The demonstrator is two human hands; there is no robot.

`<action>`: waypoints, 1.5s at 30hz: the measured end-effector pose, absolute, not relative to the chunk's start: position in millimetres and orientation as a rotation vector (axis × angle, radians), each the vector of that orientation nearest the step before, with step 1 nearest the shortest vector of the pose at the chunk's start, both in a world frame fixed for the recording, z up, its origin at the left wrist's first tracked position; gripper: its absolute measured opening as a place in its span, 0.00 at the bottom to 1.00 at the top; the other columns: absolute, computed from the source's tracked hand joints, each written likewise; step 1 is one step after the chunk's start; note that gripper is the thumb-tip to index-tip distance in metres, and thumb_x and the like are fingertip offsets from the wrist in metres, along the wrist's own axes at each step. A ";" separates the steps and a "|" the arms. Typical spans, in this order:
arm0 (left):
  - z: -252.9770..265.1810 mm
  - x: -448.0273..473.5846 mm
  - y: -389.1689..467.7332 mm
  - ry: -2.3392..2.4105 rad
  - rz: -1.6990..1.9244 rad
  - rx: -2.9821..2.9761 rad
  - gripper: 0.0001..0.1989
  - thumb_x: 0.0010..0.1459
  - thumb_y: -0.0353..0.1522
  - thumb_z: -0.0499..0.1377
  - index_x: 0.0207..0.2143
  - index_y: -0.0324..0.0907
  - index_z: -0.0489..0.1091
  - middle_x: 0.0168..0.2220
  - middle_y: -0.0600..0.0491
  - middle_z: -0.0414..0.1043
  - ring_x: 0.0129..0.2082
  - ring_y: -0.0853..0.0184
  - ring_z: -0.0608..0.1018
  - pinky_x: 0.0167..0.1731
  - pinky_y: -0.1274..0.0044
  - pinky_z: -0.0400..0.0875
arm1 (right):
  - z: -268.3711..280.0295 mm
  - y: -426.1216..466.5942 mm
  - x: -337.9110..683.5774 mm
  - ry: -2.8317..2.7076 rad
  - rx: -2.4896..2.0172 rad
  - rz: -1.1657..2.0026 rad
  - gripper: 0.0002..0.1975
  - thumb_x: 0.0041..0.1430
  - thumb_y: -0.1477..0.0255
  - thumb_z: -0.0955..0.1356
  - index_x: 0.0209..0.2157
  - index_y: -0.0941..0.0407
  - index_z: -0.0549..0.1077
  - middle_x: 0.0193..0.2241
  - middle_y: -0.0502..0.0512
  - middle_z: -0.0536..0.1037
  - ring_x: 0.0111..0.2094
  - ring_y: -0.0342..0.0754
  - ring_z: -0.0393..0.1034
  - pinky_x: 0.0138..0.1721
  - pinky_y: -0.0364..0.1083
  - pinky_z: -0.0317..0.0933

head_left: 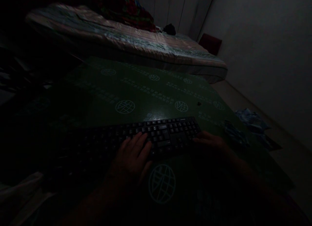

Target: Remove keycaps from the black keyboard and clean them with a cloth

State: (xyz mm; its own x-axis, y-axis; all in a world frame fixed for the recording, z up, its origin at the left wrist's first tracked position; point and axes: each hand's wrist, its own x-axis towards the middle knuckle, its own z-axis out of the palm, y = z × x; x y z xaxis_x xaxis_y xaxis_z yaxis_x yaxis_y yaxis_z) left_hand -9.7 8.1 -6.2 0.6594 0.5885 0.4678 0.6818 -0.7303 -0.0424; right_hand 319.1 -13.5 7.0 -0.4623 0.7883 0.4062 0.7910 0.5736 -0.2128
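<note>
A black keyboard [179, 138] lies on a green board-like surface [146, 93] printed with pale globe marks and lettering. My left hand [135, 154] rests palm down over its middle, fingers stretched out and touching the keys. At the keyboard's right end is my right hand [211, 141], its fingers closed over the edge there. Dim light hides the underside of that hand and much of the keyboard's left part.
Beyond the green surface stands a bed [136, 41] with a striped cover and a dark patterned blanket [122, 6]. Crumpled dark cloth [235, 135] lies near the right edge, and more cloth [252, 120] beyond it. Pale cloth [26, 196] is at lower left.
</note>
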 end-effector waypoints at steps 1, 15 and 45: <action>-6.0 -9.6 8.0 -1.037 -0.631 -2.667 0.19 0.56 0.31 0.54 0.51 0.37 0.66 0.55 0.39 0.65 0.57 0.50 0.65 0.51 0.59 0.63 | 5.5 -12.2 320.0 -2.343 -1.254 -0.003 0.11 0.61 0.70 0.62 0.41 0.55 0.74 0.32 0.56 0.75 0.27 0.42 0.71 0.24 0.39 0.64; -7.2 -10.4 8.8 -1.039 -0.601 -2.672 0.19 0.57 0.32 0.54 0.51 0.37 0.64 0.55 0.39 0.64 0.57 0.51 0.65 0.51 0.59 0.63 | 20.8 -1.1 323.0 -2.459 -1.291 0.346 0.11 0.58 0.75 0.65 0.42 0.54 0.75 0.37 0.56 0.75 0.34 0.44 0.73 0.32 0.41 0.68; -4.0 -5.3 4.1 -1.118 -0.679 -2.702 0.19 0.56 0.28 0.54 0.51 0.37 0.64 0.55 0.39 0.64 0.58 0.51 0.64 0.54 0.58 0.61 | 21.2 -15.3 313.8 -2.627 -1.042 -0.533 0.13 0.64 0.77 0.58 0.44 0.58 0.70 0.30 0.56 0.73 0.28 0.44 0.64 0.29 0.43 0.57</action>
State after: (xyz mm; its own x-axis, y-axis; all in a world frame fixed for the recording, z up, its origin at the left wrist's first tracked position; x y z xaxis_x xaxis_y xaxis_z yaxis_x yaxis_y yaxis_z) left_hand -5.3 4.1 -4.0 0.6219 0.6359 0.4571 0.6989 -0.7140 0.0424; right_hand 313.8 -15.3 21.2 -0.7067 0.6018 0.3721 0.6992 0.6744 0.2372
